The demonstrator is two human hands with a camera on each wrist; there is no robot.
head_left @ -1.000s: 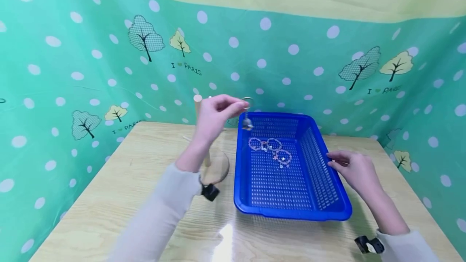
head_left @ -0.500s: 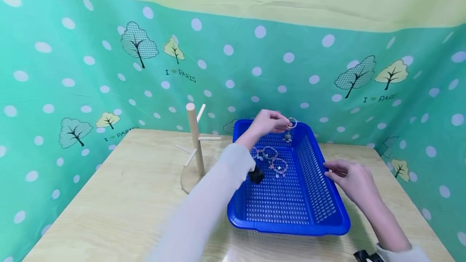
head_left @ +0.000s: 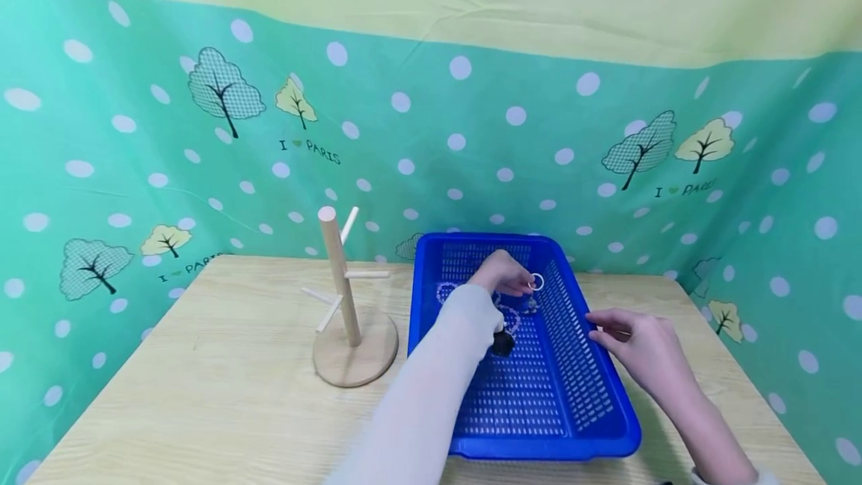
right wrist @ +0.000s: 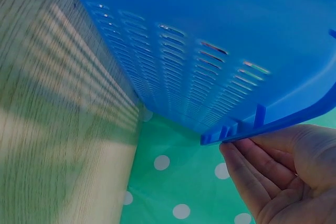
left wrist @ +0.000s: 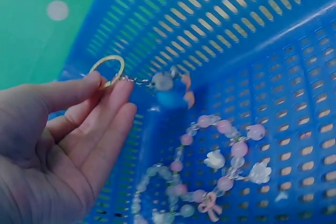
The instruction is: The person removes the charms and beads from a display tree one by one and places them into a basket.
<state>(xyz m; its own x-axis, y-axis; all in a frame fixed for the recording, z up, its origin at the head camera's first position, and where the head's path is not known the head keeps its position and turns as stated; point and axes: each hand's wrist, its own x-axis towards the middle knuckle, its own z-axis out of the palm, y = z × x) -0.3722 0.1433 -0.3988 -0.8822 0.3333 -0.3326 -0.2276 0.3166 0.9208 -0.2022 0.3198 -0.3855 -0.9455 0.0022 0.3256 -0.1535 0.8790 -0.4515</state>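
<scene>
Inside one basket (head_left: 606, 410), one keyring (head_left: 536, 283), two bracelets (left wrist: 220, 166).

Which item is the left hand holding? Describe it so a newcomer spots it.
Start at the blue perforated plastic basket on the wooden table. Inside its far right part, the left hand pinches a keychain: metal ring, short chain, small blue charm. The pastel beaded bracelets nearby lie loose, untouched.

A blue slotted basket (head_left: 539, 425) sits on the pale wooden table (head_left: 202, 410), and the person's left hand (head_left: 501, 273) is down inside it, pinching a keyring (head_left: 536, 283) with a small charm hanging under it. Beaded bracelets (head_left: 446, 292) lie on the basket floor beside that hand. The right hand (head_left: 640, 346) rests against the basket's right rim. A wooden peg stand (head_left: 343, 305) is upright just left of the basket.
</scene>
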